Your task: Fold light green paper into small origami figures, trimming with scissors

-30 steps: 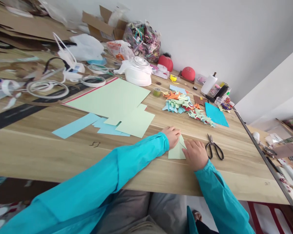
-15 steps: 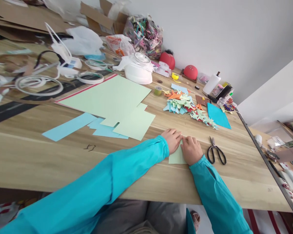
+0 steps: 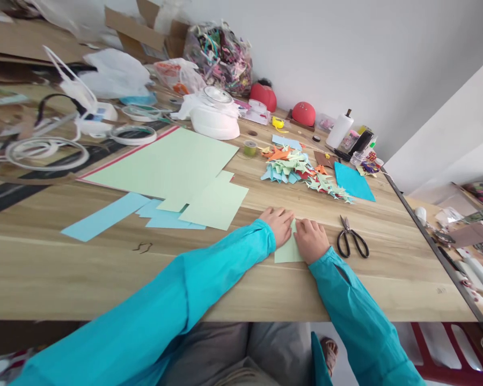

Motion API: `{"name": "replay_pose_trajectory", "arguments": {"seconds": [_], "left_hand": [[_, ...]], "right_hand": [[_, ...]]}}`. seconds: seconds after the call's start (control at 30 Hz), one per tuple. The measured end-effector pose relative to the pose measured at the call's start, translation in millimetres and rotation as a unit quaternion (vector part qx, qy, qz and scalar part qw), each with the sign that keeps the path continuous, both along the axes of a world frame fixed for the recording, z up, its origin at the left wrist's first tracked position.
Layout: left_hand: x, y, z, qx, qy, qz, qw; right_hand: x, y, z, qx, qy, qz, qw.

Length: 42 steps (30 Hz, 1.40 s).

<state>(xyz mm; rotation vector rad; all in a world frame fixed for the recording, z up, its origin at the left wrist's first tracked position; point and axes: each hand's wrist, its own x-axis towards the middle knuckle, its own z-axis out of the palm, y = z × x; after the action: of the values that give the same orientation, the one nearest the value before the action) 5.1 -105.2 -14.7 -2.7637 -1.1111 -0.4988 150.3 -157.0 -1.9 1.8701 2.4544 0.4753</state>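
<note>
A small piece of light green paper (image 3: 286,251) lies near the front edge of the wooden table (image 3: 104,268). My left hand (image 3: 279,224) rests on its left part with the fingers laid flat. My right hand (image 3: 310,240) presses on its right part, fingers down on the sheet and close to the left hand. Both arms wear turquoise sleeves. Black scissors (image 3: 351,242) lie just right of my right hand.
Large green sheets (image 3: 173,163) and pale blue strips (image 3: 100,215) lie to the left. A heap of folded paper shapes (image 3: 300,172) and a blue sheet (image 3: 352,182) sit behind. Tape rolls, a white pot (image 3: 213,113), bags and boxes crowd the back.
My right hand has slid left over the green paper and now lies next to the left hand. The camera view has shifted slightly.
</note>
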Motion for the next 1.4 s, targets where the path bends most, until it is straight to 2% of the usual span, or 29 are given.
{"name": "replay_pose_trajectory", "arguments": {"seconds": [0.33,0.73,0.8,0.93,1.1,1.27,1.4], "left_hand": [[-0.8,3.4,0.7,-0.010,-0.001,0.002,1.000],[-1.3,3.7,5.0,-0.025,-0.002,0.035,0.999],[-2.5,4.7,4.0,-0.016,-0.002,0.021,1.000],[-5.1,10.8,-1.8,0.012,0.009,-0.057,0.998],[-9.2,23.5,-1.7,-0.004,0.037,-0.076,0.996],[-19.2,31.7,2.6,-0.031,0.037,-0.106,0.993],[-29.9,33.9,-1.6,-0.035,0.023,-0.147,0.988]], "right_hand": [[1.0,-5.0,-3.6,0.000,0.020,-0.009,1.000],[6.1,-40.9,-2.9,0.003,0.040,-0.014,0.999],[6.5,-41.4,-1.6,-0.001,0.040,-0.014,0.999],[6.4,-40.3,0.2,-0.005,0.044,-0.016,0.999],[13.3,-27.6,2.4,-0.014,0.049,-0.024,0.998],[26.4,3.1,8.5,-0.018,0.041,-0.049,0.998],[27.9,27.0,8.5,-0.005,0.050,-0.038,0.998]]}}
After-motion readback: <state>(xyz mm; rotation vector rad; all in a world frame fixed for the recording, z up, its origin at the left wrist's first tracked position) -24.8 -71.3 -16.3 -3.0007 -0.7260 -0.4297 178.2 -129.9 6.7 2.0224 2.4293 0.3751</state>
